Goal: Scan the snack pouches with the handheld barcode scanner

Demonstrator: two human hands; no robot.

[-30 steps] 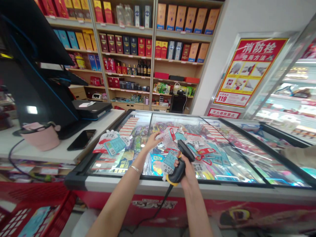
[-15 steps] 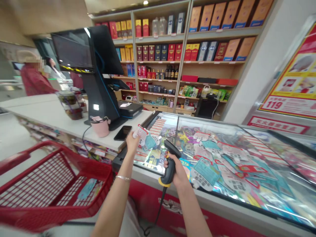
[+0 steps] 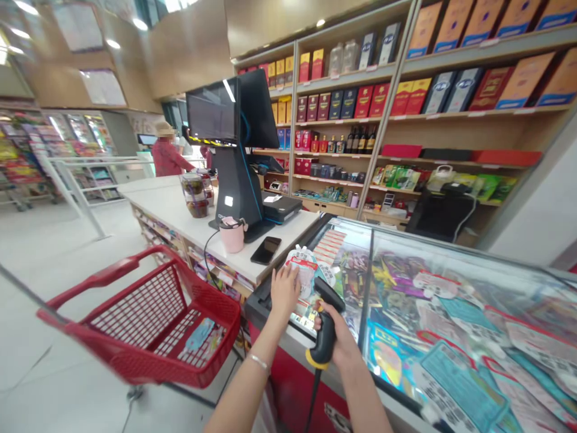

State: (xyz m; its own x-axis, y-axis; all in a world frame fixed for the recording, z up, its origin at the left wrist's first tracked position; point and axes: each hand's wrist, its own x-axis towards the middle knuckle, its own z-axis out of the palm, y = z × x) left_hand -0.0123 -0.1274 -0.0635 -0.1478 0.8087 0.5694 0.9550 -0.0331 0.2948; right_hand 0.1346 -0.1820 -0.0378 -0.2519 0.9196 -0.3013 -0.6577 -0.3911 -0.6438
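My right hand (image 3: 341,340) is wrapped around a black and yellow barcode scanner (image 3: 325,337), whose cord hangs down beside the glass-topped case. To its left, my left hand (image 3: 285,290) reaches over the near left corner of the case with fingers stretched out. Its fingertips touch the edge of a white spouted pouch (image 3: 303,263) with a red band. More pouches lie overlapped just behind the scanner head. Further right on the glass is a spread pile of similar pouches, among them a teal and white one (image 3: 466,379).
A red shopping cart (image 3: 135,325) with a few packets inside stands at left. On the white counter (image 3: 157,191) are a phone (image 3: 266,249), a pink cup (image 3: 232,236), stacked jars (image 3: 196,195) and a checkout terminal (image 3: 238,174). Boxed bottles fill shelves behind; a person (image 3: 166,150) stands further off.
My view has turned left, so the cart and counter show more fully. My left hand has gone from pinching a pouch to lying spread over the pouches. The scanner stays in my right hand.
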